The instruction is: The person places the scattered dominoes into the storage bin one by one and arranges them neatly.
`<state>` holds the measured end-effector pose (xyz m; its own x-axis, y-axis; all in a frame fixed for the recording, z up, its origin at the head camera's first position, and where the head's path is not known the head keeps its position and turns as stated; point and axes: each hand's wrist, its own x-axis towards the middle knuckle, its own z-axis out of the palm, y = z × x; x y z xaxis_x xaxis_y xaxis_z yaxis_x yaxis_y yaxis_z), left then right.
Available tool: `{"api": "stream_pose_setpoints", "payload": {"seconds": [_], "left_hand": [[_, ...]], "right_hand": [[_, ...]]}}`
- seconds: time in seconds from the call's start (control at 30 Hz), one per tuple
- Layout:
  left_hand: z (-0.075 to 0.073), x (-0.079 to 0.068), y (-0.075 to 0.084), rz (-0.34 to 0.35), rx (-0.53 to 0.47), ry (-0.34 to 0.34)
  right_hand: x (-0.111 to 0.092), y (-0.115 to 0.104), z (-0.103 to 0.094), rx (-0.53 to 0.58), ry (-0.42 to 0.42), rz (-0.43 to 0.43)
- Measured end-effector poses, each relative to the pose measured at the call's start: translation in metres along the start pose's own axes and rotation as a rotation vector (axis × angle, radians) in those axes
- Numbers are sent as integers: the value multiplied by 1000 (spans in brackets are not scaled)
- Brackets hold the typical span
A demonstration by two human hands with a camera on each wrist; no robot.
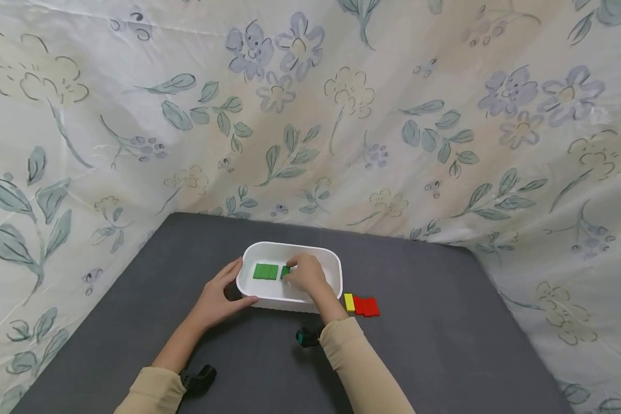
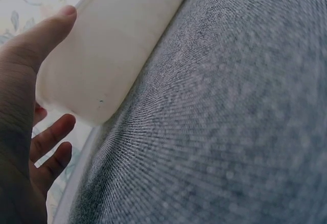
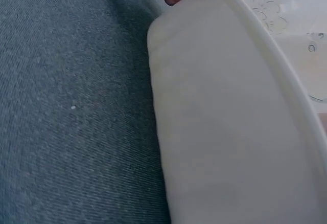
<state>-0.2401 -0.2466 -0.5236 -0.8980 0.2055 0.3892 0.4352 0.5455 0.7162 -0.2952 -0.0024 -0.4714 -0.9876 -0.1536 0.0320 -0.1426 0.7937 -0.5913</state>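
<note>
A white plastic tub (image 1: 290, 299) stands on the dark grey cloth. My left hand (image 1: 218, 299) holds its left end, thumb on the near rim and fingers around the far side; the left wrist view shows the thumb (image 2: 48, 35) against the tub's wall. Inside the tub, my right hand (image 1: 307, 275) pinches a small green tile (image 1: 285, 270) near the floor. Left of it lie green tiles (image 1: 265, 271) side by side. In the right wrist view the tub's wall (image 3: 219, 106) hides the right fingers.
Just right of the tub, a yellow tile (image 1: 349, 302) and red tiles (image 1: 366, 306) lie in a row on the grey cloth (image 1: 419, 345). A floral curtain (image 1: 310, 115) hangs behind and beside the table. Each wrist wears a dark strap (image 1: 199, 378).
</note>
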Motion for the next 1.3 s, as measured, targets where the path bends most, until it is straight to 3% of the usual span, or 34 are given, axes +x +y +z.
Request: {"api": "stream_pose_setpoints", "payload": {"seconds": [0.83,1.3], "left_hand": [[0,5,1,-17,2,-19],[-1,1,-1,-8,-12,-14]], "right_hand": [[8,1,12,-64,20,-74],[6,-1,15,-55,9,-46]]}}
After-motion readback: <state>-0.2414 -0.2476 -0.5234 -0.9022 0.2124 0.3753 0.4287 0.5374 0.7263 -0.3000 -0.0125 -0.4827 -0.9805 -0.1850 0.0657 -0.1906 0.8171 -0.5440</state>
